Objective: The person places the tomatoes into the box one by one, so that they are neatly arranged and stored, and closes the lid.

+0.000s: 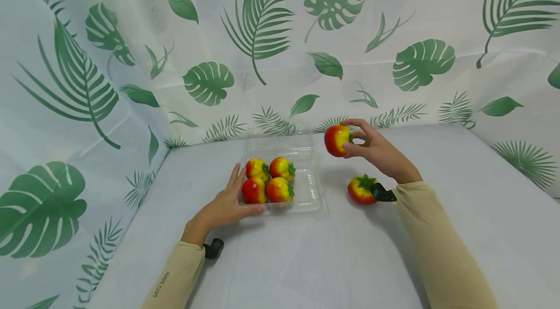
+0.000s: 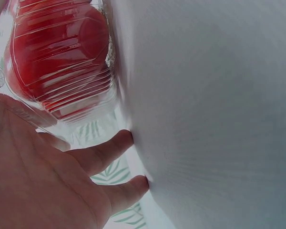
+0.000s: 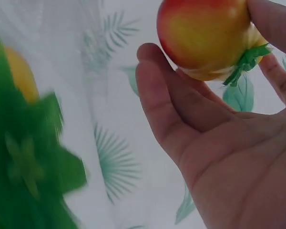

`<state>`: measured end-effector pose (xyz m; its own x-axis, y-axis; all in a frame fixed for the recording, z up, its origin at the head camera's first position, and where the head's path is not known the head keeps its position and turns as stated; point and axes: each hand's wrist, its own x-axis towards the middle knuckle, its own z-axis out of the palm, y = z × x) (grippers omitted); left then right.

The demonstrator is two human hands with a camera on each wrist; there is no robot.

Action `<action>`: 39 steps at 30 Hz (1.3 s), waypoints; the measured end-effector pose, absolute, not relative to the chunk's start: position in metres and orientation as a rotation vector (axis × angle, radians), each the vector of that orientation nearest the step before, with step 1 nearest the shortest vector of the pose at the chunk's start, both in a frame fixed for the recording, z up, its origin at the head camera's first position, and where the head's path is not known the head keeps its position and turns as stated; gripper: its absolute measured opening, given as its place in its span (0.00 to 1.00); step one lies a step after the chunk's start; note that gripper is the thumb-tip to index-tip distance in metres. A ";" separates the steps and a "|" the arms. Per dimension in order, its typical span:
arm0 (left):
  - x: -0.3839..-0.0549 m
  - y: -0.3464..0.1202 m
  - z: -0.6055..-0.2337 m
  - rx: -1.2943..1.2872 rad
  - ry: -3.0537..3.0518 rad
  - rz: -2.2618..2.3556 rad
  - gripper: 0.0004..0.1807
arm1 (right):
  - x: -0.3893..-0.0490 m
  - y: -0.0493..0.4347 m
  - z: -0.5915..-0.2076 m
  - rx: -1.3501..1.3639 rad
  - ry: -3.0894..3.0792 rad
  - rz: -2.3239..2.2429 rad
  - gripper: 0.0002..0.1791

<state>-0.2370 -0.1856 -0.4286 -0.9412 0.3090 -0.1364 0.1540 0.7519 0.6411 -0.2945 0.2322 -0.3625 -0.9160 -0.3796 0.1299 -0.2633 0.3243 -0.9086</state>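
My right hand (image 1: 372,146) pinches a red and yellow persimmon (image 1: 337,141) with a green leafy top between thumb and fingers, raised above the table. The same persimmon (image 3: 205,36) fills the upper part of the right wrist view. Below that hand another persimmon (image 1: 362,191) sits on the table, partly covered by the wrist camera. A clear plastic clamshell box (image 1: 311,187) stands with its lid up and holds several persimmons in its left part. My left hand (image 1: 224,208) rests at the box's front left corner, fingers spread and thumb along the front. Its fingertips (image 2: 126,138) touch the table.
A pale cloth covers the table (image 1: 280,260). Behind and to the left hangs a white curtain (image 1: 280,76) with green leaf prints. The box's transparent lid (image 1: 280,141) leans back toward that curtain.
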 end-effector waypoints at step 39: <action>-0.237 -0.186 -0.430 0.398 2.720 0.979 0.70 | -0.299 0.143 -0.405 -1.103 2.825 -0.981 0.29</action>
<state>-0.2373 -0.1861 -0.4296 -0.9383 0.3258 -0.1161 0.1770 0.7407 0.6480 -0.2990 0.1433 -0.4047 -0.7595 -0.5991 0.2533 -0.6272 0.5711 -0.5296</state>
